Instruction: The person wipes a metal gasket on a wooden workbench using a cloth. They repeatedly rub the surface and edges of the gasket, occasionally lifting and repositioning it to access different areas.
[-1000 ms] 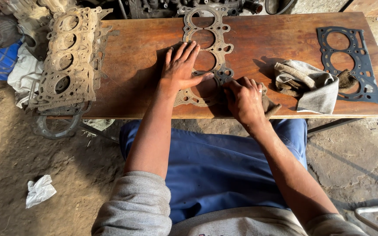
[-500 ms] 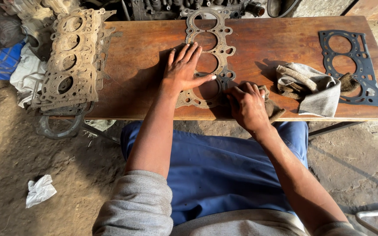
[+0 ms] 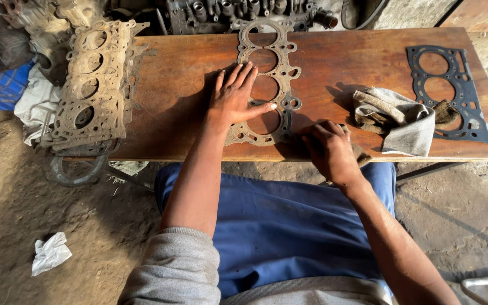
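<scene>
1. Little has changed over the last second: the left hand [image 3: 237, 99] stays spread flat on the worn head gasket [image 3: 266, 85], and the gasket has not shifted on the worktop [image 3: 182, 90]. The right hand [image 3: 330, 148] has drifted only slightly along the near edge.
2. That steadiness suggests the work is at the same step, with the gasket pinned in place while its near end is rubbed.
3. The left hand lies open, palm down, fingers fanned across the gasket's middle bores, thumb reaching towards its right strip, forearm stretched forward.
4. The right hand is curled closed over the gasket's near right corner; something brownish, perhaps a rag or abrasive pad, shows under it, though what it grips cannot be told surely.
5. Just right of the right hand lies a crumpled grey cloth [image 3: 402, 121], and beyond it a black gasket [image 3: 453, 93].
6. Well left of the left hand sits a stack of rusty gaskets [image 3: 88, 85].
</scene>
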